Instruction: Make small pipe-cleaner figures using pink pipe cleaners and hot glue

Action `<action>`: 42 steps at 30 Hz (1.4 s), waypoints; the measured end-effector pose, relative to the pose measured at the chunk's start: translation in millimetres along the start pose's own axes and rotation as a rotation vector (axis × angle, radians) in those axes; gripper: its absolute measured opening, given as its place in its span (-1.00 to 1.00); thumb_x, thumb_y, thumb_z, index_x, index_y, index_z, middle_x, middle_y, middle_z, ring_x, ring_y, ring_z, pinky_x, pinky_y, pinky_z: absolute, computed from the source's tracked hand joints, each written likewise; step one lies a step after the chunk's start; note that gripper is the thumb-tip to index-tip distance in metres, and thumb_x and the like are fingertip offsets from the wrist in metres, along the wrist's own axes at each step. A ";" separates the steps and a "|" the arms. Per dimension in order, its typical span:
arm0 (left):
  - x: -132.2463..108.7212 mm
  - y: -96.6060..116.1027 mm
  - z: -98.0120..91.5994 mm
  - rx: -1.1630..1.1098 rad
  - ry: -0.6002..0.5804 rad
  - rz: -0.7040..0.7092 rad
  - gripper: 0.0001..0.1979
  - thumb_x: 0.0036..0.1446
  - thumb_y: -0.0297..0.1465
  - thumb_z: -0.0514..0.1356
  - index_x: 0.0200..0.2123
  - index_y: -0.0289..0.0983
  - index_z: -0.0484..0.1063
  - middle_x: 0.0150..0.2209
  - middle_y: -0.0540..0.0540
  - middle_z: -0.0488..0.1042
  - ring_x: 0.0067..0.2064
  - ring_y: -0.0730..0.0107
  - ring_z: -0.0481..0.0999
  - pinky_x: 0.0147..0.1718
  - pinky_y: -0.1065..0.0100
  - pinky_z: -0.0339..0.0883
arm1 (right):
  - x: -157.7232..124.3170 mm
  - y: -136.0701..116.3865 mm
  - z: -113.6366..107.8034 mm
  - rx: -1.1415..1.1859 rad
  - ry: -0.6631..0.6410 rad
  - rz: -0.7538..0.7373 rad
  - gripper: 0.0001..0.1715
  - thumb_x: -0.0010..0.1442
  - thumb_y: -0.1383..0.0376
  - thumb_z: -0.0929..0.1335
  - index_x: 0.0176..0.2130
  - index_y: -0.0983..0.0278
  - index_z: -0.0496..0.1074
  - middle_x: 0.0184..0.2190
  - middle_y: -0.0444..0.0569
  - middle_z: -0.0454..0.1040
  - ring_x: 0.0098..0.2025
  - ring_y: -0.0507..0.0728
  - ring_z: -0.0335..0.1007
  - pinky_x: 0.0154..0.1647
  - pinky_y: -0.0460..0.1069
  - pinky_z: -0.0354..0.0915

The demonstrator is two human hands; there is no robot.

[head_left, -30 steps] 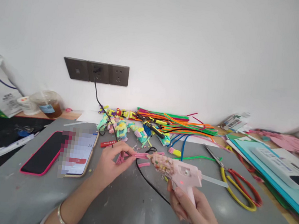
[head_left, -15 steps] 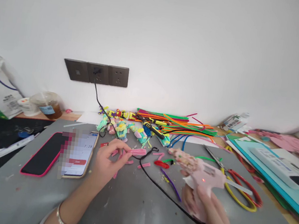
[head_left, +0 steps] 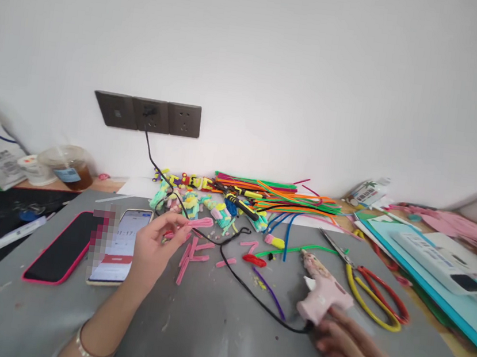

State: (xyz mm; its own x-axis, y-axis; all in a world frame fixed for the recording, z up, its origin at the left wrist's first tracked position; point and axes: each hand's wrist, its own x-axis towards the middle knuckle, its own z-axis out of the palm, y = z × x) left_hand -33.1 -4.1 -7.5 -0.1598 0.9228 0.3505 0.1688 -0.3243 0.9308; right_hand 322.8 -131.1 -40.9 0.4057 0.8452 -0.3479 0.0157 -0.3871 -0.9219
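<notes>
My left hand point(head_left: 153, 252) is closed in a pinch on a folded pink pipe cleaner point(head_left: 202, 222), held above the grey mat point(head_left: 201, 336). Below it lie several short pink pipe cleaner pieces point(head_left: 185, 264). On the right, a pale pink hot glue gun point(head_left: 323, 296) rests on the mat with its crusted nozzle pointing away from me. My right hand point(head_left: 356, 349) is beside its handle with fingers extended and loose, slightly blurred; whether a fingertip still touches the gun I cannot tell. The gun's black cord point(head_left: 256, 298) runs across the mat.
Scissors with red and yellow handles point(head_left: 375, 299) lie right of the glue gun. Two phones point(head_left: 65, 250) are at left. Behind are finished pipe cleaner figures point(head_left: 192, 203), pliers point(head_left: 241, 205) and bundled pipe cleaners point(head_left: 296, 200). A drink cup point(head_left: 70, 169) stands back left.
My right hand has lowered the glue gun onto the mat and loosened its grip. My left hand has shifted slightly left and up, still pinching the pink pipe cleaner.
</notes>
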 end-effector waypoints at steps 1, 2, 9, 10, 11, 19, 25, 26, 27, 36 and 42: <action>-0.5 0.5 0.2 0.012 -0.005 -0.002 -0.89 0.10 -0.33 0.32 -0.38 -0.24 0.51 -0.38 -0.01 0.50 -0.35 0.41 0.42 -0.30 0.45 0.33 | -4.0 -3.9 -4.1 -0.157 0.012 -0.069 -0.38 -0.16 -0.09 0.52 -0.18 0.22 0.57 -0.43 0.01 0.60 -0.42 0.23 0.54 -0.46 0.02 0.51; -0.9 0.8 0.3 0.026 -0.019 -0.002 -0.89 0.11 -0.33 0.31 -0.38 -0.24 0.50 -0.38 -0.01 0.50 -0.35 0.41 0.42 -0.29 0.44 0.33 | -7.0 -9.9 -4.6 -0.290 0.018 -0.161 -0.43 -0.13 -0.10 0.49 -0.22 0.21 0.58 -0.46 0.00 0.59 -0.45 0.23 0.53 -0.50 0.00 0.48; -2.8 0.7 1.8 0.104 -0.127 0.020 -0.89 0.15 -0.33 0.26 -0.35 -0.25 0.51 -0.39 -0.02 0.51 -0.37 0.40 0.44 -0.34 0.43 0.32 | 10.3 -72.4 94.0 -0.710 -0.297 -0.801 -0.82 0.26 0.27 0.32 -0.25 0.20 0.54 -0.43 -0.04 0.48 -0.42 0.13 0.42 -0.37 -0.03 0.38; -2.9 1.4 2.6 0.117 -0.137 0.028 -0.89 0.15 -0.33 0.26 -0.35 -0.25 0.52 -0.40 -0.02 0.51 -0.38 0.40 0.44 -0.35 0.43 0.32 | 15.9 -76.4 112.5 -0.750 -0.364 -0.847 -0.82 0.25 0.35 0.33 -0.20 0.20 0.55 -0.32 0.00 0.51 -0.33 0.15 0.46 -0.28 -0.02 0.39; -3.1 2.5 3.5 0.129 -0.147 0.036 -0.89 0.14 -0.33 0.26 -0.35 -0.25 0.52 -0.41 -0.02 0.51 -0.39 0.40 0.44 -0.36 0.43 0.32 | 21.2 -78.1 128.9 -0.820 -0.399 -0.883 -0.77 0.21 0.43 0.34 -0.18 0.19 0.55 -0.24 0.02 0.51 -0.27 0.16 0.47 -0.24 -0.01 0.38; -3.4 13.8 9.2 0.171 -0.213 0.047 -0.87 0.12 -0.35 0.23 -0.40 -0.27 0.52 -0.41 -0.05 0.57 -0.42 0.41 0.44 -0.38 0.42 0.34 | 34.9 -67.4 172.5 -1.185 -0.353 -1.049 -0.82 0.21 0.50 0.39 -0.31 0.25 0.56 -0.27 0.09 0.48 -0.22 0.25 0.45 -0.19 0.08 0.32; -4.5 15.2 10.1 0.120 -0.227 0.022 -0.90 0.11 -0.37 0.23 -0.40 -0.27 0.53 -0.43 -0.03 0.56 -0.41 0.41 0.45 -0.39 0.44 0.37 | 42.3 -76.9 158.3 -0.581 -0.513 -0.839 -0.88 0.25 0.39 0.37 -0.35 0.26 0.47 -0.29 -0.02 0.45 -0.23 0.14 0.42 -0.20 0.00 0.31; -5.0 16.1 10.3 0.104 -0.230 0.007 -0.90 0.11 -0.38 0.23 -0.40 -0.27 0.53 -0.42 -0.03 0.56 -0.40 0.41 0.46 -0.39 0.44 0.39 | 44.4 -79.8 153.9 -0.492 -0.497 -0.768 -0.86 0.27 0.30 0.36 -0.34 0.26 0.47 -0.33 -0.04 0.45 -0.29 0.13 0.40 -0.25 -0.01 0.30; -5.5 17.2 10.7 0.082 -0.230 -0.011 -0.90 0.10 -0.37 0.23 -0.40 -0.27 0.53 -0.42 -0.04 0.55 -0.40 0.41 0.47 -0.40 0.44 0.41 | 46.2 -83.3 149.3 -0.411 -0.477 -0.694 -0.80 0.27 0.21 0.36 -0.35 0.27 0.46 -0.39 -0.07 0.43 -0.35 0.11 0.37 -0.31 -0.02 0.28; -8.5 14.0 15.1 -0.006 -0.339 -0.089 -0.86 0.08 -0.32 0.29 -0.41 -0.28 0.54 -0.38 -0.10 0.56 -0.40 0.36 0.50 -0.44 0.37 0.53 | 27.2 -127.3 137.4 -0.212 -0.550 -0.550 -0.65 0.18 0.05 0.39 -0.42 0.28 0.42 -0.48 -0.12 0.40 -0.45 0.05 0.24 -0.43 -0.07 0.17; -8.6 13.9 16.3 0.030 -0.399 -0.081 -0.88 0.10 -0.34 0.29 -0.40 -0.27 0.56 -0.40 -0.10 0.59 -0.44 0.35 0.54 -0.54 0.43 0.42 | 17.5 -133.9 142.8 -0.394 -0.587 -0.726 -0.78 0.25 0.21 0.33 -0.40 0.24 0.42 -0.36 -0.06 0.50 -0.24 0.14 0.39 -0.16 0.00 0.25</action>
State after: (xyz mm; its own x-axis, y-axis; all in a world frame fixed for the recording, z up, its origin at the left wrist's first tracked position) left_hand -13.5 -13.2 0.8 0.2152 0.9553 0.2029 0.2003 -0.2465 0.9482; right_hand 197.3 -11.8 52.1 -0.3332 0.9312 0.1481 0.4236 0.2882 -0.8588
